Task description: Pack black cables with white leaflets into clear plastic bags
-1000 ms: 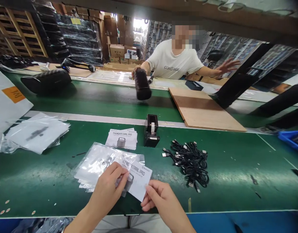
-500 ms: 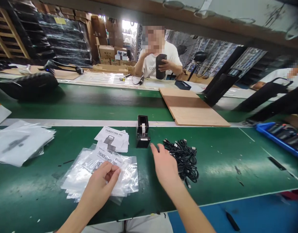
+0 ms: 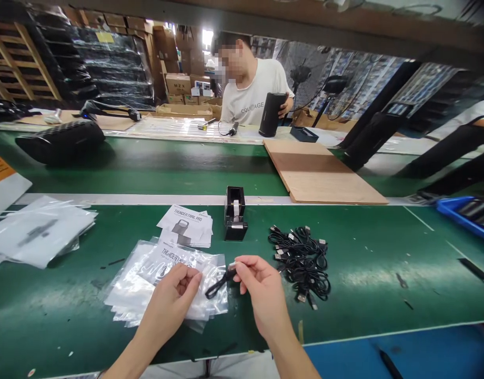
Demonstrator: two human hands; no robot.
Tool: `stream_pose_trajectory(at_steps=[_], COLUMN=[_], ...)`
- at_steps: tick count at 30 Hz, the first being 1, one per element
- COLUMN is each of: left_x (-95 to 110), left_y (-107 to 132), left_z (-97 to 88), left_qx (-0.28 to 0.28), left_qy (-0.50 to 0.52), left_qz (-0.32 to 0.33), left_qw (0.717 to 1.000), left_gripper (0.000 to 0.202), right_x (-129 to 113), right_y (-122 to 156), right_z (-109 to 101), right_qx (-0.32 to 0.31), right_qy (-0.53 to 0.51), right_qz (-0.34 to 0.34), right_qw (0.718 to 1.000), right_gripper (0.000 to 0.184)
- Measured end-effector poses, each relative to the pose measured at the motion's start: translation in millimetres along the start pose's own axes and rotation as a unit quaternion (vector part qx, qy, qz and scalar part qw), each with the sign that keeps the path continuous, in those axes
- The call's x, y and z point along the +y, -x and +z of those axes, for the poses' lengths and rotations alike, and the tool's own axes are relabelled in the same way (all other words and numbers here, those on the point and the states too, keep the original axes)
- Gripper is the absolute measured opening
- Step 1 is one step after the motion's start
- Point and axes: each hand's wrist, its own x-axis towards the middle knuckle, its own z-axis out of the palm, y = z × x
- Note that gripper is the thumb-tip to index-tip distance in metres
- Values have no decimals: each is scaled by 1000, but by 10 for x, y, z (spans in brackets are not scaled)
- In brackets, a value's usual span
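My right hand (image 3: 259,287) pinches a black USB cable (image 3: 215,287) by its plug end; the bundled loop hangs out to the left, over the edge of the bags. My left hand (image 3: 174,292) has thumb and fingers pressed together on the top clear plastic bag (image 3: 210,263), which holds a printed leaflet (image 3: 171,257). More clear bags (image 3: 125,300) lie stacked beneath it. A pile of black cables (image 3: 305,263) rests on the green table to the right of my right hand. Behind the bags is a small stack of printed leaflets (image 3: 189,223).
A black tape dispenser (image 3: 236,216) stands behind my hands. Filled bags (image 3: 40,231) lie at the left. Farther back are a wooden board (image 3: 324,173) and a black speaker (image 3: 62,141). A blue tray (image 3: 463,213) is at the right. Across the table a person (image 3: 253,87) holds a black cylinder (image 3: 271,116).
My right hand has come left from the cable pile with one cable in it. My left hand stays at the bag. The person opposite has lowered one hand and shifted the cylinder.
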Motion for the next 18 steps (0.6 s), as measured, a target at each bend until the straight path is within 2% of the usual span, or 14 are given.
stream_pose_trajectory(at_steps=[4,8,12,15,18], left_x=[19,80,141,161,186], left_y=[8,21,36,48,59], left_z=[11,-42,-114,-120,-107], left_qx=[10,38,60,60,59], left_qy=[67,118,127,135,154], left_qz=[-23,-22,1,5,13], left_qw=[997,992,990,989,986], left_gripper=[25,25,21,21,21], right_x=[135,161,133,109,66], right_y=[8,26,37,57,96], right_z=[89,127,160,229,337], right_qx=[58,57,77,55,17], right_qy=[-44,-60,-54,-13,106], right_qz=[6,18,-3,-1,-36], right_qw=[997,996,996,998,994], right_gripper=[20,23,22,20,16])
